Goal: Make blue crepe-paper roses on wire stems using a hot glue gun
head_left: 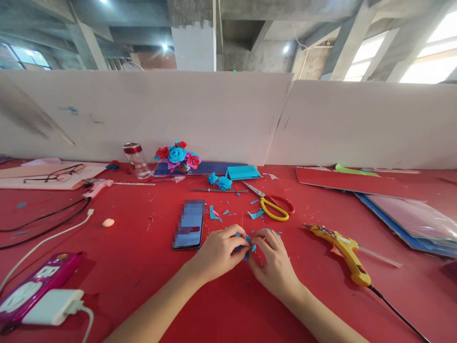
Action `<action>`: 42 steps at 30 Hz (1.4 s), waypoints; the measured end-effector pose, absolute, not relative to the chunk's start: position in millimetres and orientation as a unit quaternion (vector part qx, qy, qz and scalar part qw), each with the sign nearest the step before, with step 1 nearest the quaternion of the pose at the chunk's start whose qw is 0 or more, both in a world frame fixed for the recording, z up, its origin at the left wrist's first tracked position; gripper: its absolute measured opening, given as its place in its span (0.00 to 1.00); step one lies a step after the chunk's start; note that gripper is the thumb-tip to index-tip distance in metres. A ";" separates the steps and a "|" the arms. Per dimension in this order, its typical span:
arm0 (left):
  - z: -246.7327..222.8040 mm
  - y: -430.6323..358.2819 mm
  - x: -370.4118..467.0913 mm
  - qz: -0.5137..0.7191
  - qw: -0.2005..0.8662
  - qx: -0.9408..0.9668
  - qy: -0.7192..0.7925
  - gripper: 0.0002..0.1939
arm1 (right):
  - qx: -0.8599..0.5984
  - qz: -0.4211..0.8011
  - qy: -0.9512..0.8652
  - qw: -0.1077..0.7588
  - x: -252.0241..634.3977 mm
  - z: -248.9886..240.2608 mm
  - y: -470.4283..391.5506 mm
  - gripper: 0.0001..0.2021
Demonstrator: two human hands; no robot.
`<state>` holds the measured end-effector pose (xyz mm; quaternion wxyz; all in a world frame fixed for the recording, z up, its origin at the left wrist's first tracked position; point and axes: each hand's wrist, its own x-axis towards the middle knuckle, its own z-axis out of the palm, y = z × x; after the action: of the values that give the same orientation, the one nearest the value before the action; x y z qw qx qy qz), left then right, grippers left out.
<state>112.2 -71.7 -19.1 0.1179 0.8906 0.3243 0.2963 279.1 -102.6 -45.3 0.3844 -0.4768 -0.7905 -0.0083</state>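
A small blue paper piece (253, 247) is pinched between both hands over the red table (221, 305). My left hand (223, 251) has its fingers closed on the left side of it, and my right hand (271, 259) closes on its right side; the fingers hide much of its shape. Blue paper scraps (255, 214) lie just beyond the hands. Scissors (274, 207) with yellow and red handles rest past my right hand. Farther back are two blue paper flowers (224, 183) and folded blue paper (243, 172). A phone (190, 225) lies beside my left hand.
On the right lie a yellow glue gun (342, 247) with its cable, a red sheet (350, 183) and plastic folders (414, 219). Along the left are a purple power strip (43, 281), a white charger (53, 306), glasses (60, 175), a jar (137, 162) and a flower arrangement (178, 156).
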 end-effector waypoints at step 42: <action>-19.3 -66.2 100.0 0.258 -0.037 0.927 0.270 0.09 | -0.463 0.116 -0.751 0.456 283.3 -46.2 -99.9 0.05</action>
<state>100.0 -66.2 -19.3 -0.0372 0.9268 0.2701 0.2582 283.3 -99.9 -46.2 0.4562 -0.4632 -0.7510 0.1157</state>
